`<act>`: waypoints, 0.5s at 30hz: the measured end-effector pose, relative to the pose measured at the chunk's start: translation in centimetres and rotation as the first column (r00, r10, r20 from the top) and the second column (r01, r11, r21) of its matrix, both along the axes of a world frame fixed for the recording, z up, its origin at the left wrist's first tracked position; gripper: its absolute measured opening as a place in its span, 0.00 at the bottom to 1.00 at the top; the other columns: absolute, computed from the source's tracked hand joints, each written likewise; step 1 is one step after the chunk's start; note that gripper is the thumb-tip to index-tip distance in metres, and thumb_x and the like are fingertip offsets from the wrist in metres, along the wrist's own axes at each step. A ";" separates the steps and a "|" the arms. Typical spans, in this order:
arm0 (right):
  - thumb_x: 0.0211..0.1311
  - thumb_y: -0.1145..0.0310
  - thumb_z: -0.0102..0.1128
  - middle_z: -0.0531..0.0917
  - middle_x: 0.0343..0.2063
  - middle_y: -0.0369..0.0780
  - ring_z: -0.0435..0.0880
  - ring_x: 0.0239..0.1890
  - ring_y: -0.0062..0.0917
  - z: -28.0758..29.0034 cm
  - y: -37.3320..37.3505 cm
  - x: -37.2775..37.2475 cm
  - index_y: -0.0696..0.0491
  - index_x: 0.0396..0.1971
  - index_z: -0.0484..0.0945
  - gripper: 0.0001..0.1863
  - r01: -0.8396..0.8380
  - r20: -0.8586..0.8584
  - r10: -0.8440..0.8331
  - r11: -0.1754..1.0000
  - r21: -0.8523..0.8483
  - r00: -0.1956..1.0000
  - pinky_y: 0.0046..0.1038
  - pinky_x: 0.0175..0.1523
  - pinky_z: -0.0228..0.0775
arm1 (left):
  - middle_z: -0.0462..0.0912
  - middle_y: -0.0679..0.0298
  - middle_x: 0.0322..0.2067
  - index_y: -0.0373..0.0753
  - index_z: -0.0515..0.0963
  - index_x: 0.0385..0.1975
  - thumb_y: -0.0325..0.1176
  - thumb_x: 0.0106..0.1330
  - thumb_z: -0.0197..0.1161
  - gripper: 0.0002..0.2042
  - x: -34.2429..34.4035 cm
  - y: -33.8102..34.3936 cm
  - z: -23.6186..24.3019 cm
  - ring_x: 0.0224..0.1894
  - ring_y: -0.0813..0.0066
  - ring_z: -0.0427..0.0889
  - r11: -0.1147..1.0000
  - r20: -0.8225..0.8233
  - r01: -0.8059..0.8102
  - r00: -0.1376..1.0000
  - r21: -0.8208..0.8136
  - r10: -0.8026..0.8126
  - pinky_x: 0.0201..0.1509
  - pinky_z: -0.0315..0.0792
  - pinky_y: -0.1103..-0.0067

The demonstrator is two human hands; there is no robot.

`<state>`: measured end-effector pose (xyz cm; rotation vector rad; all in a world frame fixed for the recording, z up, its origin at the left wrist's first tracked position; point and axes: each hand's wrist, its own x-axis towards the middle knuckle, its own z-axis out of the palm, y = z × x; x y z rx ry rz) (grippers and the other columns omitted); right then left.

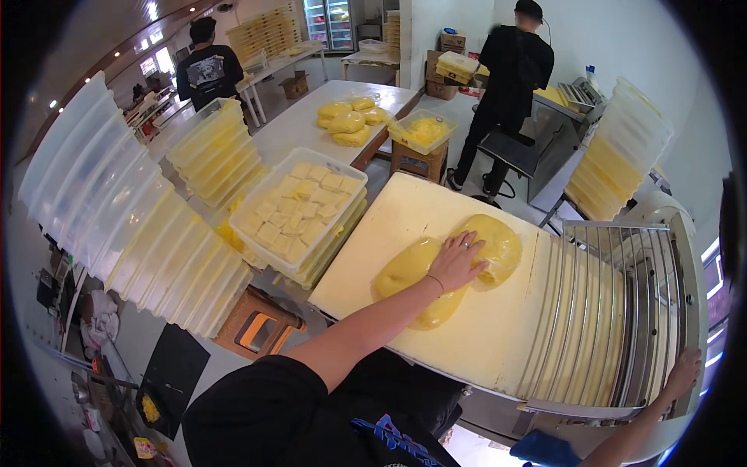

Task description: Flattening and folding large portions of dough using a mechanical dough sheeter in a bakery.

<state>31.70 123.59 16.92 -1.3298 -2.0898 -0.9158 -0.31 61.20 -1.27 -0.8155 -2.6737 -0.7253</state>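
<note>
we start with the biggest thing before us, a machine whose wide cream belt [467,358] runs rightward beneath a guard of metal rods [640,311]. next in size we see a tall, leaning stack of translucent tubs [132,210] at the left, then a white table [299,140] farther back, bearing several yellow lumps [346,122]. just left of the belt we find a clear tub [331,224] full of pale, roughly square pieces [296,210], on top of other tubs. after these comes the yellow dough [498,237], resting on the open part of the belt, left of the rods and apart from them. we find it deep, buttery yellow, smooth and glossy, in thick rounded swells: the far right swell is plump and domed, with a paler, rough patch beside the fingertips, while the near left part spreads longer and shows a shallow dimple. the left forearm crosses it, so we cannot tell whether these parts join. the left hand [461,259] lies palm down on the dough, fingers slightly apart, clamped on nothing. the right hand [685,370] is at the machine's right edge; we cannot tell whether its fingers grip. smallest, we note 1 thin dark wristband [436,282] and 1 ring [467,245] on the left hand.
</note>
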 end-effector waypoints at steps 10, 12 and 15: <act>0.70 0.50 0.45 0.76 0.47 0.43 0.80 0.46 0.40 -0.3 0.2 0.1 0.49 0.63 0.64 0.27 0.030 0.055 -0.036 0.995 0.099 0.998 0.43 0.48 0.74 | 0.64 0.52 0.65 0.38 0.69 0.60 0.49 0.70 0.50 0.25 -0.3 0.2 -0.4 0.68 0.56 0.59 1.000 -0.013 -0.003 1.000 0.002 0.003 0.69 0.54 0.65; 0.70 0.51 0.44 0.77 0.44 0.44 0.80 0.45 0.40 -0.3 -0.9 -0.3 0.51 0.60 0.65 0.25 0.021 0.038 -0.024 0.997 0.075 0.999 0.44 0.47 0.74 | 0.65 0.52 0.65 0.38 0.70 0.59 0.49 0.69 0.51 0.25 -0.4 -0.1 -0.6 0.67 0.56 0.60 1.000 -0.054 -0.013 0.998 0.025 0.015 0.67 0.54 0.65; 0.70 0.53 0.44 0.77 0.42 0.44 0.80 0.44 0.41 0.0 -2.1 -1.1 0.52 0.58 0.66 0.24 0.010 0.024 -0.011 0.999 0.053 1.000 0.45 0.47 0.73 | 0.66 0.51 0.64 0.37 0.70 0.58 0.49 0.68 0.52 0.25 -0.6 -0.5 -1.4 0.66 0.55 0.61 0.998 -0.093 -0.025 0.995 0.049 0.030 0.66 0.55 0.65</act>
